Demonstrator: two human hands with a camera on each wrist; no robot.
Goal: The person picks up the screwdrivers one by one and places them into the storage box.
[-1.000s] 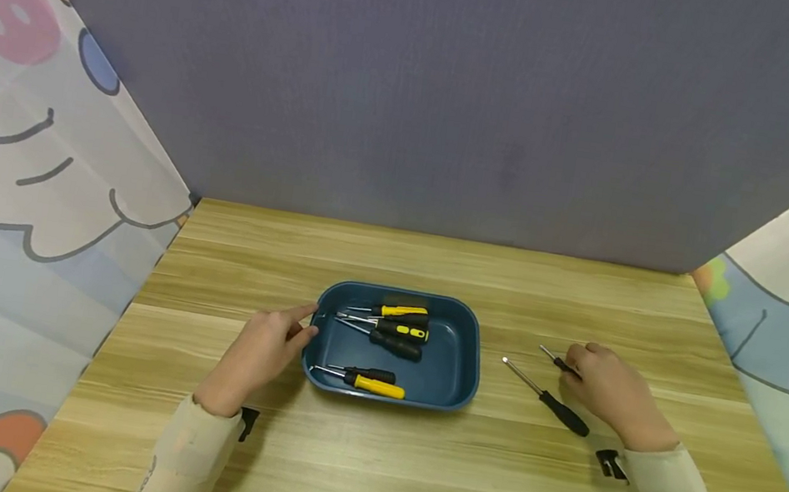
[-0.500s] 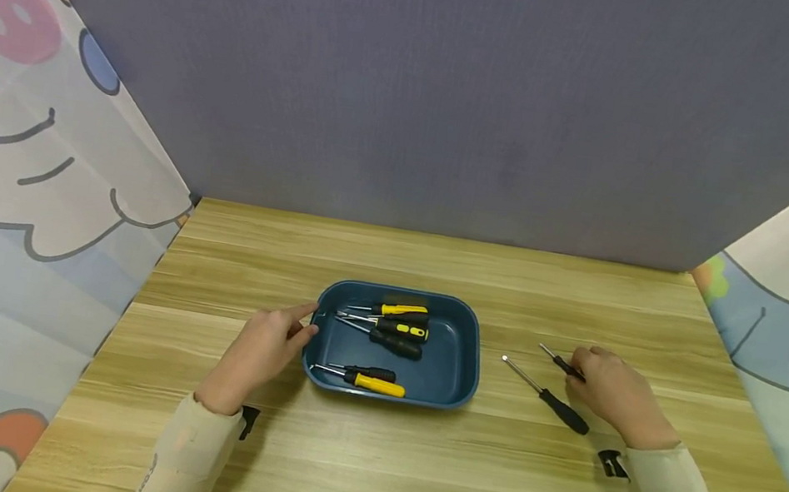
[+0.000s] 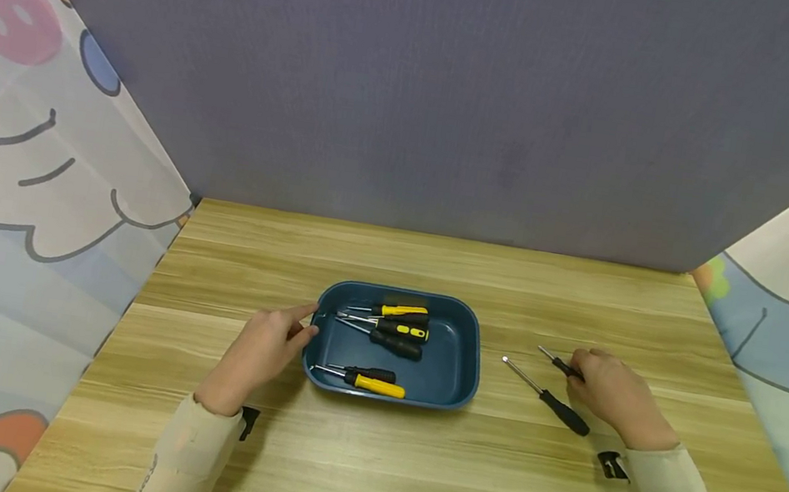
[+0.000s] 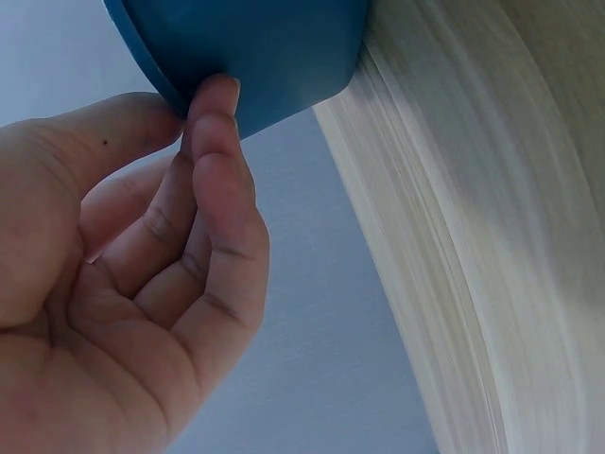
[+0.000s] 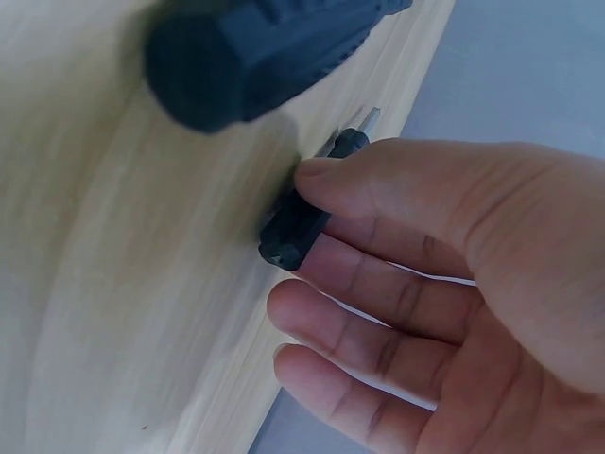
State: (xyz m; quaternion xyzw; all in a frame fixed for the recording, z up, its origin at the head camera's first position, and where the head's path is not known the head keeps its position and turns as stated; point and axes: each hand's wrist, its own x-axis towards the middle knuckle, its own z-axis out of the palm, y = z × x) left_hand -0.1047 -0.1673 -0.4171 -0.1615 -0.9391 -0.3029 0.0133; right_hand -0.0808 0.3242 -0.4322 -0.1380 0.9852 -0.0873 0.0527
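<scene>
At the left end of the blue plastic tray, my left hand pinches the rim. In the left wrist view the fingertips lie against the outer wall, the thumb at the rim. My right hand pinches a small black screwdriver by its handle between thumb and fingers, its thin shaft pointing away to the left. The other fingers sit loosely bent below it. Just left of this hand, a larger black-handled screwdriver lies on the table; its handle looms close in the right wrist view.
Inside the tray lie several screwdrivers, among them a yellow-handled one at the front and a black one with yellow spots. The wooden table ends at a grey panel behind. Cartoon-printed curtains flank both sides.
The right hand has shifted very slightly down and right over the past second, fingers on the small screwdriver. The left hand and tray stay where they were.
</scene>
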